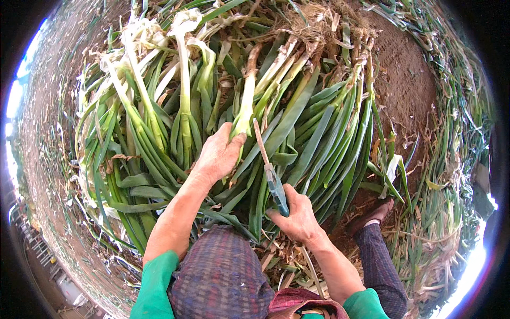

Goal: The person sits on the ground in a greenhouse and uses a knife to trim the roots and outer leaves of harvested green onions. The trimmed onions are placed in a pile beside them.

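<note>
My left hand (218, 153) is closed around a leek-like green onion stalk (246, 99). Its pale shaft points away from me, and its brown, unpeeled root end lies at the far side. In my right hand (298, 217) is a knife (275, 187) with a teal handle and a narrow, rusty-looking blade. The blade tip sits just right of the held stalk; whether it touches cannot be told. Beneath both hands spreads a heap of green onion leaves (318, 147). Several peeled white stalks (184, 79) rest to the left of my left hand.
Unpeeled stalks (360, 67) with tangled dry roots (306, 24) lie at the far right of the heap. Bare brown soil (410, 75) borders it, with strewn leaves (450, 139) beyond. My knee (223, 271) is close below the hands, and my shoe (370, 215) stands at right.
</note>
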Action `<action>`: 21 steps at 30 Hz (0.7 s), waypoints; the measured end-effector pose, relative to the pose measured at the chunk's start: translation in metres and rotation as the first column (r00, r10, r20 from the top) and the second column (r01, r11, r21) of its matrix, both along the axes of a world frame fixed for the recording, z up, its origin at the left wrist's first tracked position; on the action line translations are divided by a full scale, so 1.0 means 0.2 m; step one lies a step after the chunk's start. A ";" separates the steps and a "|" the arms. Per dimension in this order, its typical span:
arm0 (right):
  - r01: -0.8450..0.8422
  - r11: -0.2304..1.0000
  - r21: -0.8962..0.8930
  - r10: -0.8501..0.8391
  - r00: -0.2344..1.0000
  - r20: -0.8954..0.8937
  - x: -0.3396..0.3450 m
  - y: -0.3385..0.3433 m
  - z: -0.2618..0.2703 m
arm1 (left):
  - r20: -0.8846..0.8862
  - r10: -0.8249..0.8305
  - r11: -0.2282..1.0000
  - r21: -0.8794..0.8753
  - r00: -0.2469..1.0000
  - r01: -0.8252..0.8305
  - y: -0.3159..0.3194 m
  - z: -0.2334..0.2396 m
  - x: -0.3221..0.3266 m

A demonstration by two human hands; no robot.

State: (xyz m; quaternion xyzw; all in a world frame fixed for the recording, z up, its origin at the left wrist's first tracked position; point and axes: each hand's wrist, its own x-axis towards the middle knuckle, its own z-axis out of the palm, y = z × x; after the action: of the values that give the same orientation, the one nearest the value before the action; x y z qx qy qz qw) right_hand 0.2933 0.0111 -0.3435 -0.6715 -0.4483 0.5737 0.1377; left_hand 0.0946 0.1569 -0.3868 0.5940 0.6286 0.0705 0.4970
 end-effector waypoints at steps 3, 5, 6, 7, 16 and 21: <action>-0.058 0.997 0.053 0.053 0.995 0.083 -0.02 0.06 -0.03 | 0.012 -0.021 1.000 -0.008 1.000 0.022 0.02 -0.02 0.02; -0.113 0.992 0.048 0.104 0.984 0.147 -0.02 0.12 -0.05 | 0.049 0.012 0.999 0.030 0.999 -0.013 0.02 -0.03 0.02; -0.087 0.996 0.006 0.085 0.986 0.143 -0.02 0.15 -0.06 | 0.061 0.034 0.999 0.028 0.998 -0.036 0.02 -0.03 0.02; -0.080 0.997 -0.014 0.082 0.984 0.157 -0.01 0.19 -0.08 | 0.065 0.034 0.999 0.008 0.997 -0.035 0.02 -0.03 0.02; -0.138 0.988 0.068 0.110 0.942 0.316 0.02 0.70 -0.25 | 0.028 0.011 1.000 0.023 1.000 -0.012 0.01 -0.01 0.02; -0.146 0.989 0.012 0.134 0.933 0.335 0.03 0.94 -0.28 | 0.021 0.027 0.999 0.043 0.999 -0.028 -0.01 -0.03 0.01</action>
State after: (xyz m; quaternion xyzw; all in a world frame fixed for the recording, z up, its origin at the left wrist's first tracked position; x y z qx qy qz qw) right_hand 0.2997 0.1983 -0.4000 -0.7224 -0.5224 0.4519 0.0310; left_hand 0.0972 0.1547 -0.3924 0.5954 0.6297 0.0971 0.4895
